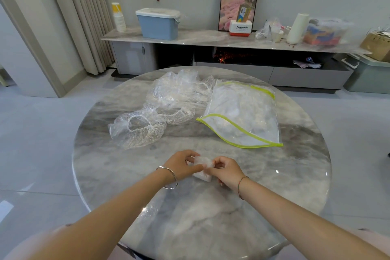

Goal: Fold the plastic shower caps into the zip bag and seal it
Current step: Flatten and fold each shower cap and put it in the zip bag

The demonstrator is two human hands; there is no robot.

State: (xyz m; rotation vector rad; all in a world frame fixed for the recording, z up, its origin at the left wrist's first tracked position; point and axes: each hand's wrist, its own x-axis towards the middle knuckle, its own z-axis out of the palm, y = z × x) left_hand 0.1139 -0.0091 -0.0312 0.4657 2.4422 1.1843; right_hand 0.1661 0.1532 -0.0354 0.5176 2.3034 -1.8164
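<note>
Pinching cap [203,162]: left hand [182,163], right hand [226,172]

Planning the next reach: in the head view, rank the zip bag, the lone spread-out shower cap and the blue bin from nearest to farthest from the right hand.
1. zip bag, just ahead of the right hand, slightly right.
2. lone shower cap, ahead, on the left side of the table.
3. blue bin, beyond the table, on the far sideboard.

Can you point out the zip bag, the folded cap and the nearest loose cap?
zip bag [242,110], head view, clear middle panel.
folded cap [203,161], head view, top of bundle.
loose cap [139,138], head view, front plastic skirt.
</note>
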